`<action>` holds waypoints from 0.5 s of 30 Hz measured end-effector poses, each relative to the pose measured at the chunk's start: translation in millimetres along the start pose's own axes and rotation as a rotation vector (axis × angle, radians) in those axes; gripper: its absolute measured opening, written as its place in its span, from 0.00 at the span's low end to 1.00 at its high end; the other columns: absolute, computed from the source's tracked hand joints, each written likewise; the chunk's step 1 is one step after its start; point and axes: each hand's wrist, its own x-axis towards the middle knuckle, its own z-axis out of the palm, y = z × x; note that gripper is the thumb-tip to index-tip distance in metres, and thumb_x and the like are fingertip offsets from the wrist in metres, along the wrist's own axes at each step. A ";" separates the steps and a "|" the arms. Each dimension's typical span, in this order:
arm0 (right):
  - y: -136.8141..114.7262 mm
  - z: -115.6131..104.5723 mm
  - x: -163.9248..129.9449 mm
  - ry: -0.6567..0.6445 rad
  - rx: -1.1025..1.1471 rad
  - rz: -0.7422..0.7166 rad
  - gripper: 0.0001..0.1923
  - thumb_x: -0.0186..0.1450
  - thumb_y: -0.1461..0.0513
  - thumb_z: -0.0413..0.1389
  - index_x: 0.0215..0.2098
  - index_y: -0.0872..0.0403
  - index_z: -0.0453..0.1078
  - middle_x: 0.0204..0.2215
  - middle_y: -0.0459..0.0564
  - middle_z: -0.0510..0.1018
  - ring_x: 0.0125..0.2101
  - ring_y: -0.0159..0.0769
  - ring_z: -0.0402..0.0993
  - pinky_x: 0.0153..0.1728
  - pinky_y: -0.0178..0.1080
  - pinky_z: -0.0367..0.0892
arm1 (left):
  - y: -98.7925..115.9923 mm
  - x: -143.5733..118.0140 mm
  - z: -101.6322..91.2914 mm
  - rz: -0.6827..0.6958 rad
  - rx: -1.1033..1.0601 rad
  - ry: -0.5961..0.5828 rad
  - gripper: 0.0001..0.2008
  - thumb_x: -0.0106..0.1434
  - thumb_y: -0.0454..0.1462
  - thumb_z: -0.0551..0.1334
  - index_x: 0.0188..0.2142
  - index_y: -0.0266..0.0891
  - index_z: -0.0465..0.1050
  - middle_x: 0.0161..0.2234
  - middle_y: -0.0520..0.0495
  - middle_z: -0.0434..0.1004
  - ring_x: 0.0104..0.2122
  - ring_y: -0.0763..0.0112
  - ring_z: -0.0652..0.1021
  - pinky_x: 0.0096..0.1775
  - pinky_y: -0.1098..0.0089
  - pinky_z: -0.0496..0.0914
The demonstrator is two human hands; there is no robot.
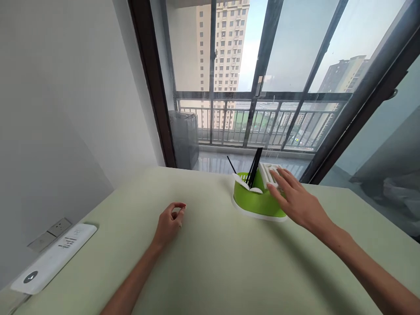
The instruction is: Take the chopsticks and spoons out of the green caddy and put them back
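A green cutlery holder (256,202) stands on the pale green table (210,262), on a white base tray. Black chopsticks (254,168) lean up out of it, and white spoons (241,180) rest at its front rim. At its right end is a white slotted piece (265,175). My right hand (295,199) reaches over that end, fingers spread, with the fingertips at the white piece; whether they press on it I cannot tell. To the left, my left hand (169,223) rests at the tabletop, thumb and forefinger curled together, with nothing visible between them.
On the left edge of the table lies a white power strip (55,258) with a cord, beside a wall socket (59,226). A grey wall borders the left side. Behind the table's far edge stands a glass window (288,57) with dark frames and a balcony railing.
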 end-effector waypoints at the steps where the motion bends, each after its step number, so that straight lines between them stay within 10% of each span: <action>1: 5.1 -0.1 2.0 -0.010 0.005 0.012 0.32 0.77 0.47 0.36 0.72 0.50 0.56 0.72 0.56 0.56 0.72 0.52 0.50 0.58 0.61 0.70 | -0.8 -0.6 0.3 0.005 0.004 -0.004 0.17 0.64 0.48 0.59 0.45 0.40 0.75 0.20 0.56 0.66 0.20 0.71 0.68 0.27 0.71 0.62; 7: 50.7 4.3 11.5 -0.037 -0.013 0.020 0.36 0.76 0.44 0.34 0.73 0.56 0.54 0.73 0.59 0.55 0.72 0.51 0.47 0.68 0.58 0.55 | -4.2 -4.1 1.0 0.048 0.023 0.005 0.17 0.65 0.48 0.59 0.45 0.39 0.75 0.19 0.57 0.63 0.20 0.70 0.68 0.28 0.70 0.61; 15: 148.0 19.8 14.6 -0.004 -0.083 0.064 0.37 0.75 0.42 0.33 0.73 0.52 0.53 0.72 0.60 0.57 0.66 0.57 0.62 0.61 0.59 0.64 | -7.5 -5.1 4.4 0.087 0.029 0.033 0.16 0.64 0.46 0.58 0.43 0.38 0.75 0.20 0.56 0.66 0.21 0.71 0.68 0.29 0.70 0.64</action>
